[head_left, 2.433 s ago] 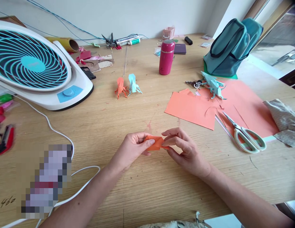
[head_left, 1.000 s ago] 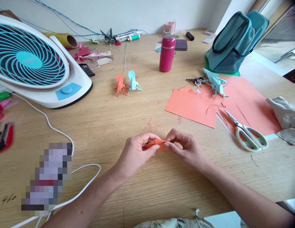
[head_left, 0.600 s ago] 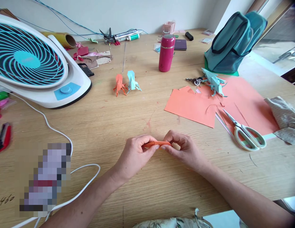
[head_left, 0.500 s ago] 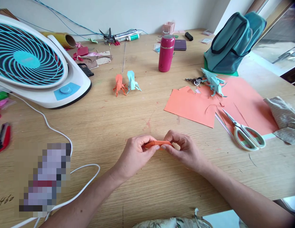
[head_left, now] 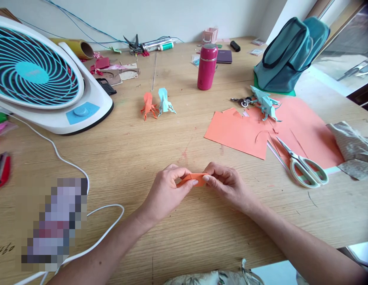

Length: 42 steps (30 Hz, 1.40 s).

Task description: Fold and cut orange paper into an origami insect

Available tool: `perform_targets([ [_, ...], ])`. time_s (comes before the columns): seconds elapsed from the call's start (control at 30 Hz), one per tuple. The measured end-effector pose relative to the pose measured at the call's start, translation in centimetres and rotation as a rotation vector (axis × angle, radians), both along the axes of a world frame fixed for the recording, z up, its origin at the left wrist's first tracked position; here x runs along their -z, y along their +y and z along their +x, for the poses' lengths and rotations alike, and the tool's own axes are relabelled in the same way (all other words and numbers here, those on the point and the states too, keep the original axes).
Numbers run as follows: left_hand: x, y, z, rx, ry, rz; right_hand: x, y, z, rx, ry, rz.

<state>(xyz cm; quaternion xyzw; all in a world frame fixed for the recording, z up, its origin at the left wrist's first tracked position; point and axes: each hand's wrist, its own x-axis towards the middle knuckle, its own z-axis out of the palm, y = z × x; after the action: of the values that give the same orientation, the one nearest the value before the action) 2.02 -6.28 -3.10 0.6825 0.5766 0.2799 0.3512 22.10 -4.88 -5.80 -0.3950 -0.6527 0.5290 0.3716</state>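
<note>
Orange paper [head_left: 194, 178] pinched between both hands, close over the table [head_left: 184, 237], front and centre.

My left hand [head_left: 167, 192] and right hand [head_left: 228, 185] each clamp one end, thumb against fingertips. I'd judge the fold wants even pressure along the edge, with the ends kept level. Scissors [head_left: 304, 168] lie to the right. The only legible writing is a pencilled mark [head_left: 5, 249] at near-left, "460".

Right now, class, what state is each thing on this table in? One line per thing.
folded orange paper, pinched at both ends
left hand, shut on its left end
right hand, shut on its right end
orange sheet, flat, cut-edged
scissors, shut, lying on orange sheet
flask, upright, capped
backpack, upright
fan, tilted back
</note>
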Motion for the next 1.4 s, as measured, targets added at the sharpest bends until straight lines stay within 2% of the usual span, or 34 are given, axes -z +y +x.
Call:
perform_targets([
  [0.27, 0.5, 0.3, -0.1, 0.059, -0.187, -0.206, 0.0, 0.0, 0.0, 0.028, 0.007, 0.015],
  [0.67, 0.7, 0.4, 0.0, 0.035, -0.208, -0.200, 0.1, 0.1, -0.2, 0.058, 0.009, -0.017],
  [0.8, 0.9, 0.6, -0.2, 0.019, -0.205, -0.209, 0.5, 0.3, 0.0, 0.097, -0.050, 0.027],
  [1.0, 1.0, 0.9, -0.3, -0.010, -0.307, -0.292, 0.5, 0.4, 0.4, 0.072, -0.079, 0.042],
  [1.2, 0.5, 1.0, -0.5, -0.011, -0.359, -0.327, 0.2, 0.5, 0.6, 0.051, -0.115, 0.043],
  [1.4, 0.6, 1.2, -0.8, -0.068, -0.492, -0.378, 0.8, 0.5, 1.1, 0.094, -0.027, 0.104],
])
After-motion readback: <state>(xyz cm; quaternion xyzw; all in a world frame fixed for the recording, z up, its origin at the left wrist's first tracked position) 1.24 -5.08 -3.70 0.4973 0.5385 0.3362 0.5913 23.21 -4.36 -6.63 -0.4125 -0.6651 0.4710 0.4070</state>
